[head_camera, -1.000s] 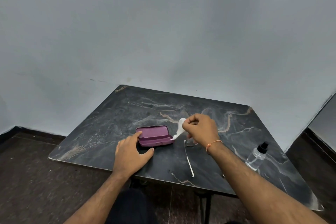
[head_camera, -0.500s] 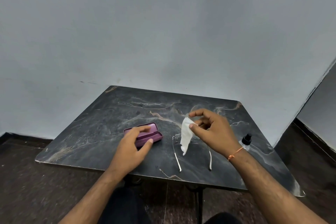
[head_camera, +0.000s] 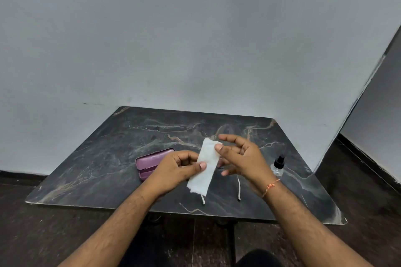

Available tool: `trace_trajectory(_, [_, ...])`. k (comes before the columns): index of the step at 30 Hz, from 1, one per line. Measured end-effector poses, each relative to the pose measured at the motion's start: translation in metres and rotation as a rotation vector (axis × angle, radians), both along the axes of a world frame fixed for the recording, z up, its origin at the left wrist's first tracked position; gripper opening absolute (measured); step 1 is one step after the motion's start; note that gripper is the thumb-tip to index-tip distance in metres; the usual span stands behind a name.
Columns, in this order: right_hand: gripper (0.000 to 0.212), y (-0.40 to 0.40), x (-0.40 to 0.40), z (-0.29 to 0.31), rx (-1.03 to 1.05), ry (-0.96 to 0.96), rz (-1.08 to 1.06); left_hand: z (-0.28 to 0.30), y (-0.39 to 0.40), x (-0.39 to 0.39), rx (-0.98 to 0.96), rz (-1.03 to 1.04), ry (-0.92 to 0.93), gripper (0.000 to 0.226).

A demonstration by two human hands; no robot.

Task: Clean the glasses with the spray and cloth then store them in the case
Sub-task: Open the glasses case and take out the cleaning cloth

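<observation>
A dark marble-patterned surface (head_camera: 112, 158) stands against a pale grey wall (head_camera: 173, 39), with dark floor (head_camera: 32, 234) around it. Both hands hold a white cloth (head_camera: 205, 166) above the middle of the surface, towards its near edge. The cloth is a long folded strip, tilted, its upper end farther from the person and its lower end hanging free.

The left hand (head_camera: 173, 171) pinches the left edge of the cloth near its middle, thumb on top and the other fingers curled underneath. The right hand (head_camera: 240, 156) grips the upper right corner of the cloth between thumb and a finger; its remaining fingers are spread and loosely bent, touching nothing that can be seen. A thin orange thread (head_camera: 270, 186) circles the right wrist.

The glasses (head_camera: 238, 188) lie on the surface beneath the hands and cloth, mostly hidden; only the two pale temple arms show, pointing toward the near edge, their tips close to it. The lenses cannot be made out.

The purple glasses case (head_camera: 149, 161) sits on the surface left of the cloth, partly covered by the left hand; it appears closed or nearly so. The small clear spray bottle (head_camera: 277, 166) with a black top stands upright toward the right edge of the surface, just behind the right wrist, apart from the glasses.
</observation>
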State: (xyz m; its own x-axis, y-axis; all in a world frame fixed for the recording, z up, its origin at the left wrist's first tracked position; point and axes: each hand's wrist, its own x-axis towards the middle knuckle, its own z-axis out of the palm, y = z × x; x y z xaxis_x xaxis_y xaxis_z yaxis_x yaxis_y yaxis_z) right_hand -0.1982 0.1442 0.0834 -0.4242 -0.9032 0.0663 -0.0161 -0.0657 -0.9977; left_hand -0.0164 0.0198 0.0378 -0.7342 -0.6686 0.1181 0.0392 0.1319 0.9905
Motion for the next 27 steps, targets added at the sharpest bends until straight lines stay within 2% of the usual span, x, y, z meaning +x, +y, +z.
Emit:
trace_trajectory(2, [0.04, 0.002, 0.006, -0.008, 0.07, -0.076, 0.023, -0.001, 0.003, 0.001, 0.063, 0.021, 0.029, 0.016])
trace_trajectory(5, [0.03, 0.005, 0.014, -0.021, 0.109, -0.129, 0.086, 0.0, 0.008, 0.0, 0.124, 0.045, 0.065, 0.016])
trace_trajectory(13, [0.033, 0.004, 0.018, -0.034, -0.067, -0.096, 0.028, 0.004, 0.02, 0.0, 0.149, 0.034, 0.091, 0.021])
trace_trajectory(18, [0.022, 0.008, 0.015, -0.033, -0.151, -0.081, 0.017, 0.007, 0.023, -0.002, 0.134, 0.078, 0.12, 0.017])
trace_trajectory(20, [0.025, 0.01, 0.013, -0.033, -0.177, -0.062, 0.043, 0.007, 0.025, -0.003, 0.144, 0.083, 0.137, 0.019])
trace_trajectory(27, [0.027, 0.013, 0.009, -0.037, -0.203, 0.061, 0.051, 0.004, 0.031, -0.003, 0.292, 0.005, 0.136, 0.023])
